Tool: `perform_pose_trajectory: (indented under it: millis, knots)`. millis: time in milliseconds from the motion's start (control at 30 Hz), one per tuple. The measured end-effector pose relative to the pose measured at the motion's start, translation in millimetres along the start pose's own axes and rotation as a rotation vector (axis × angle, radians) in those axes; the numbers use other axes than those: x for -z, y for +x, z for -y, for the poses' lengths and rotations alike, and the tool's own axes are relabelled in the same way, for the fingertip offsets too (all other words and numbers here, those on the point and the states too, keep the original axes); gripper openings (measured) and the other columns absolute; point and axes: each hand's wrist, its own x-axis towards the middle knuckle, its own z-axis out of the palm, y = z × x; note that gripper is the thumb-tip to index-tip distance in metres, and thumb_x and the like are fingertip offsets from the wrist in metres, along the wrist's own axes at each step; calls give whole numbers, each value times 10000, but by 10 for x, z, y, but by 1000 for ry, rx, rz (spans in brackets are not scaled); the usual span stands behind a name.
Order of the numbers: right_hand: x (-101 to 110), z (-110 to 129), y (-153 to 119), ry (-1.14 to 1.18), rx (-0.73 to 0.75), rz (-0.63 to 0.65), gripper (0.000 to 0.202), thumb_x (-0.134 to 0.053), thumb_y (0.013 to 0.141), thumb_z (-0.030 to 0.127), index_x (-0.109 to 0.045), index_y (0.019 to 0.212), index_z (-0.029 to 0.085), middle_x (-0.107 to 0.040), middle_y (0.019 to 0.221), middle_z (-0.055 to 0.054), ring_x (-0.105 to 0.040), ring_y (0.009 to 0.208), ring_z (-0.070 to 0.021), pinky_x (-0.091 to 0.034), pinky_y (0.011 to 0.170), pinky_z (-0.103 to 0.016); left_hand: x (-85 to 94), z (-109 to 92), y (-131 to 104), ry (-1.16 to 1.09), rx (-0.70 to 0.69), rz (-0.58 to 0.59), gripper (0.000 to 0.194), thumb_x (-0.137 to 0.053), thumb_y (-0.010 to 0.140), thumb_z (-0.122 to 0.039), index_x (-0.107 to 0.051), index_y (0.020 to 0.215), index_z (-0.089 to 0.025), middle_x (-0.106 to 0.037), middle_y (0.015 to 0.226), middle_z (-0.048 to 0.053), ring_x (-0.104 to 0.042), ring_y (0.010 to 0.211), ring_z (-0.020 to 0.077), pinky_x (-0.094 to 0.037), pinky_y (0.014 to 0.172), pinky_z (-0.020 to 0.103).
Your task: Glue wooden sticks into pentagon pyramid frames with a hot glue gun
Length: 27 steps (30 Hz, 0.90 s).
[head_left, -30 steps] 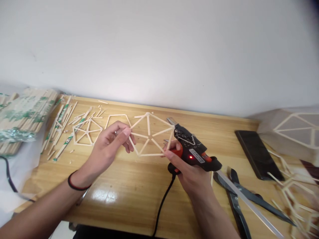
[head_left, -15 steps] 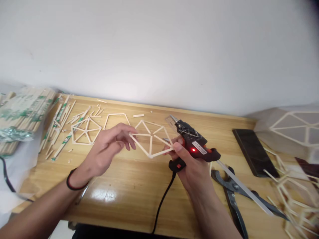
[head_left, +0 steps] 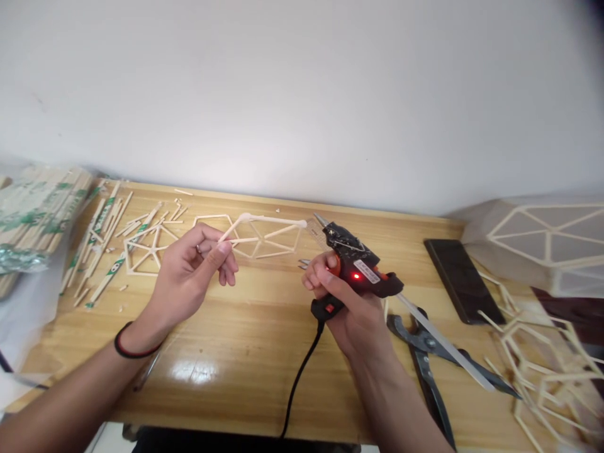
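Observation:
My left hand pinches one corner of a wooden stick frame, built as a polygon with spokes meeting in the middle. The frame is tilted above the table, its far corner close to the nozzle of a black hot glue gun. My right hand is wrapped round the glue gun's grip; a red light glows on the gun's side and a white glue stick sticks out of its back. Behind my left hand lie a second spoked frame and a plain stick outline.
Loose sticks and wrapped chopsticks lie at the left beside a plastic pack of chopsticks. At the right are pliers, a black phone, more stick frames and a large covered stick structure. The gun's black cord runs to the front edge.
My right hand has let go of the stick frame and still holds the glue gun. My left hand has moved left and turned the frame to a steeper tilt.

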Motion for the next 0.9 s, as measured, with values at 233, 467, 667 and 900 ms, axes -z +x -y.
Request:
perform_pose_trajectory:
  millis: [233, 467, 667, 900]
  knots:
    - [39, 0, -15, -65, 27, 45, 202, -832, 803, 185, -655, 868, 258, -548, 889, 18, -568, 788, -153, -497, 776, -328, 11, 1, -48, -96, -68, -8, 113, -675, 1034, -270, -647, 955, -194, -740, 724, -4, -666, 545, 118, -509, 517, 233]
    - [45, -18, -6, -83, 21, 74, 225, -879, 807, 193, -677, 882, 262, -576, 915, 25, -604, 817, -139, -531, 828, -314, 15, -26, -93, -154, -107, -21, 56, -668, 1037, -244, -667, 1000, -201, -752, 738, -3, -674, 546, 117, -496, 502, 238]
    - [108, -68, -28, -195, -13, 103, 247, -891, 821, 211, -678, 929, 272, -610, 970, 23, -655, 923, -160, -571, 925, -348, -15, -32, -93, -150, -98, -65, 80, -670, 1041, -264, -658, 994, -200, -749, 733, -14, -674, 547, 111, -489, 501, 239]
    - [154, -93, -103, -406, 37, 120, 170, -808, 915, 301, -663, 1003, 289, -637, 976, 4, -673, 887, -187, -577, 813, -342, -22, -32, -83, -142, -91, -99, 109, -680, 1035, -289, -650, 970, -207, -745, 710, -19, -661, 528, 112, -474, 493, 246]
